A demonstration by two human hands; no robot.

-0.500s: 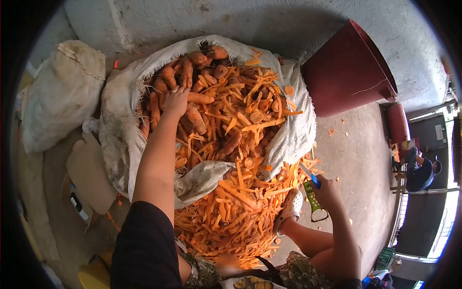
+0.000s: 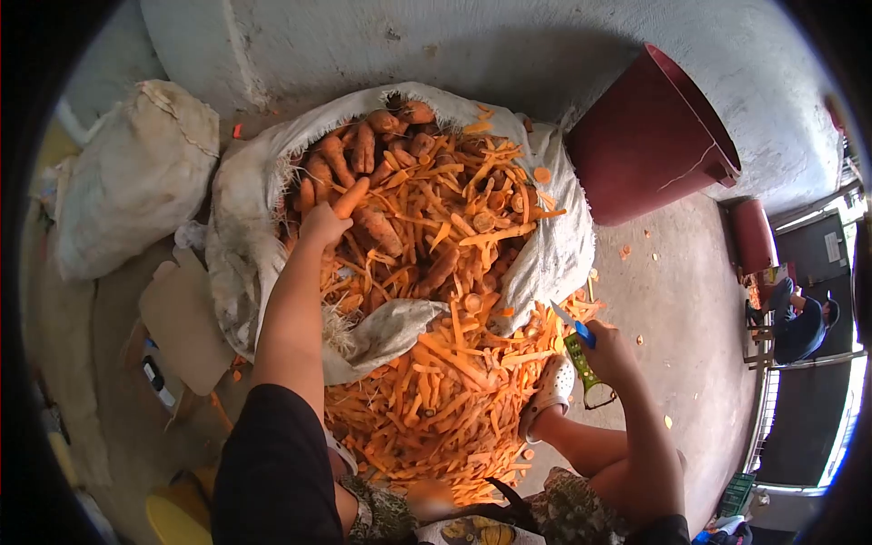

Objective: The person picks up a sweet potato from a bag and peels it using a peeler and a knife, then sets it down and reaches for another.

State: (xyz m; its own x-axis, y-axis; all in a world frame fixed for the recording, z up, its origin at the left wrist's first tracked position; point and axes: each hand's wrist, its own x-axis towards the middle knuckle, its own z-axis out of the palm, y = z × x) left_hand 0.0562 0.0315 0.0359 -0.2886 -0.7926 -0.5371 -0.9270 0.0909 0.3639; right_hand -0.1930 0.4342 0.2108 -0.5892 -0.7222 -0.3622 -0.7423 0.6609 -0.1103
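Note:
My left hand [image 2: 324, 225] is closed round the lower end of a carrot [image 2: 352, 197], whose tip points up and right over the sack. Under it, whole unpeeled carrots [image 2: 331, 159] and orange peelings [image 2: 436, 195] fill the open white woven sack [image 2: 245, 218]. At the right, my right hand [image 2: 613, 352] grips a small knife [image 2: 570, 322] with a blue handle, blade pointing up and left. A green peeler [image 2: 581, 363] hangs from the same hand. Below the sack's rim lies a big heap of peelings [image 2: 427, 418].
A closed white sack [image 2: 136, 182] stands at the left beside pieces of cardboard [image 2: 186, 322]. A cracked dark red tub [image 2: 649, 141] leans by the wall. My clog [image 2: 552, 386] rests against the heap. Farther right, another person [image 2: 799, 327] sits near a red container [image 2: 752, 236].
My left hand has taken hold of a carrot and drawn it a little down and toward me. My right hand with the knife and peeler has shifted slightly left; the view has tilted a little.

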